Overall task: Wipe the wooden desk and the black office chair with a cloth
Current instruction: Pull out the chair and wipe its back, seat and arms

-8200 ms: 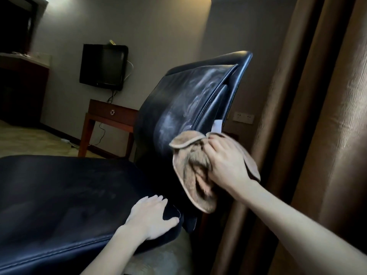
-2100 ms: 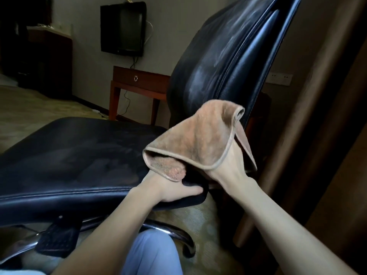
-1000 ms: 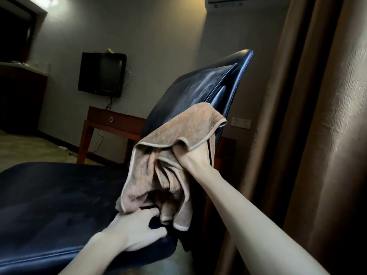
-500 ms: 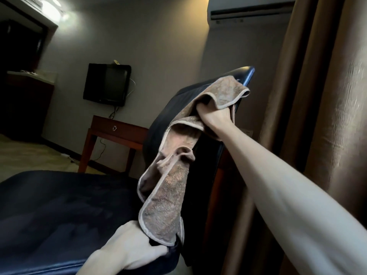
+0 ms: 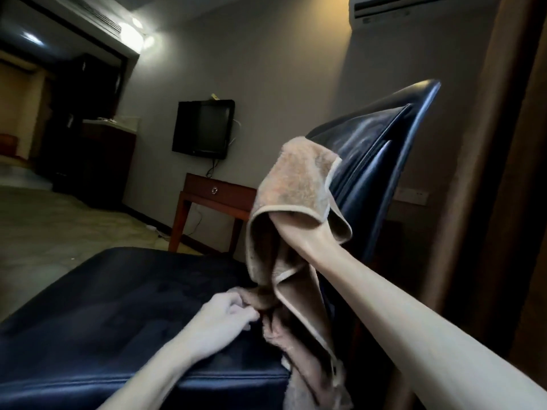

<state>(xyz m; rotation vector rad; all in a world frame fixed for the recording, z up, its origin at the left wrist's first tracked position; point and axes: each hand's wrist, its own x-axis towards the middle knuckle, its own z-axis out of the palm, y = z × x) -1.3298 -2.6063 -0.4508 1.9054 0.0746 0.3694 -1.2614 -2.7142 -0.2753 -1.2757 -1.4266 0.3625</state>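
We are mid-chair: the cloth (image 5: 296, 179) hangs at centre frame against the backrest of the black office chair (image 5: 370, 149), draped over our right hand (image 5: 299, 232), whose grip is hidden, while our left hand (image 5: 225, 318) pinches its lower fold. Smears on the backrest suggest wiping is left to do; whether the wooden counter (image 5: 219, 193) left of centre is done, we cannot tell.

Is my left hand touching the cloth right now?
Touching. The head view shows the left hand pinching the hanging lower fold of the cloth.

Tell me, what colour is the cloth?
The cloth is tan-brown with pale edging; head view.
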